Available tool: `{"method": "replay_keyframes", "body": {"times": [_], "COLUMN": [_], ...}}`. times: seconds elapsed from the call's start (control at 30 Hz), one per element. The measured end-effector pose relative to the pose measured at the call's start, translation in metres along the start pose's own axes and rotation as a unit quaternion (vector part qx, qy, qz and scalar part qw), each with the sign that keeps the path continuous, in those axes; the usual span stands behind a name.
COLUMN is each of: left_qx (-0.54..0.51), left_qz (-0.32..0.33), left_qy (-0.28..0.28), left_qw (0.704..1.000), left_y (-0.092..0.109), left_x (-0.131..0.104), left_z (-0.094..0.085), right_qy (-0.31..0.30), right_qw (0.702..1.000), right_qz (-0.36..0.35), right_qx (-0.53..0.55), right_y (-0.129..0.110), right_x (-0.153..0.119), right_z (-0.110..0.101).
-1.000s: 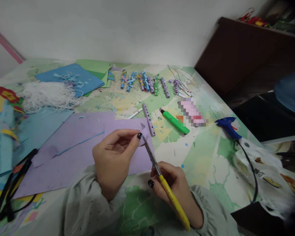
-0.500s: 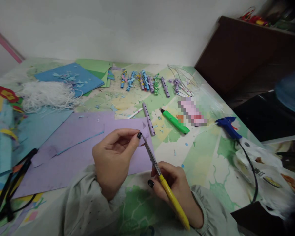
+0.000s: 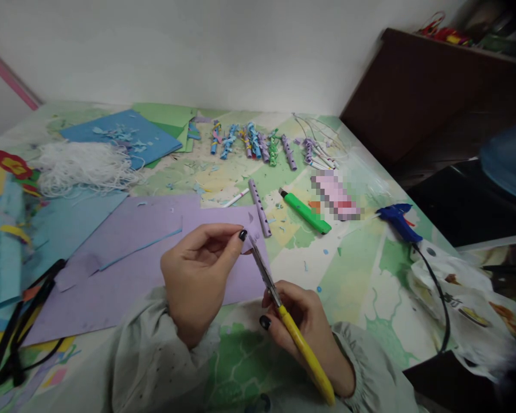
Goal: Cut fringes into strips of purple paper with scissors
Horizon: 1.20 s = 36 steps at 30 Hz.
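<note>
My right hand (image 3: pixel 303 327) is wrapped round yellow-handled scissors (image 3: pixel 303 351), whose blades point up and to the left. The blade tips are close to the pinched fingertips of my left hand (image 3: pixel 202 275). Thumb and forefinger of that hand press together on a small purple piece, mostly hidden and hard to tell from the purple sheet (image 3: pixel 241 281) behind it. A purple tube with dark holes (image 3: pixel 260 207) lies just beyond the scissor tips.
A green cutter (image 3: pixel 305 212) and a blue glue gun (image 3: pixel 399 222) lie to the right. Several decorated paper tubes (image 3: pixel 253 141) stand in a row at the back. White string (image 3: pixel 83 169), blue sheets (image 3: pixel 129 135) and a plastic bag (image 3: pixel 468 310) flank the work area.
The scissors and both hands have shifted only very slightly; the blades look a little closer together. My grips look the same.
</note>
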<state>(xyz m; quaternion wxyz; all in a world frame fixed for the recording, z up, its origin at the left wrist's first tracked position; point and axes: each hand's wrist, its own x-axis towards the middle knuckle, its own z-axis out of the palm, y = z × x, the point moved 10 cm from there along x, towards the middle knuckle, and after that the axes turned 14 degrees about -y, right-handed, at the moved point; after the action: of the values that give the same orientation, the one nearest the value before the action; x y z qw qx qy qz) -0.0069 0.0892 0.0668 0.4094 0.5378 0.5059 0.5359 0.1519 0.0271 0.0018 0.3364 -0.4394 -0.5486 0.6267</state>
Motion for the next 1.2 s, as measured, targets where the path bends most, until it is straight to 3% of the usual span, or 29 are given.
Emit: {"method": "replay_keyframes", "body": {"times": [1.2], "left_qx": [-0.004], "left_qz": [-0.009], "left_qy": [-0.001], "left_qw": [1.000], "left_y": [-0.0023], "left_x": [0.0017], "left_z": [-0.0003], "right_qy": [0.020], "right_qw": [0.999], "right_qz": [0.023], "right_qx": [-0.023], "right_y": [0.0027], "right_x": [-0.0001], "right_z": [-0.0031]}}
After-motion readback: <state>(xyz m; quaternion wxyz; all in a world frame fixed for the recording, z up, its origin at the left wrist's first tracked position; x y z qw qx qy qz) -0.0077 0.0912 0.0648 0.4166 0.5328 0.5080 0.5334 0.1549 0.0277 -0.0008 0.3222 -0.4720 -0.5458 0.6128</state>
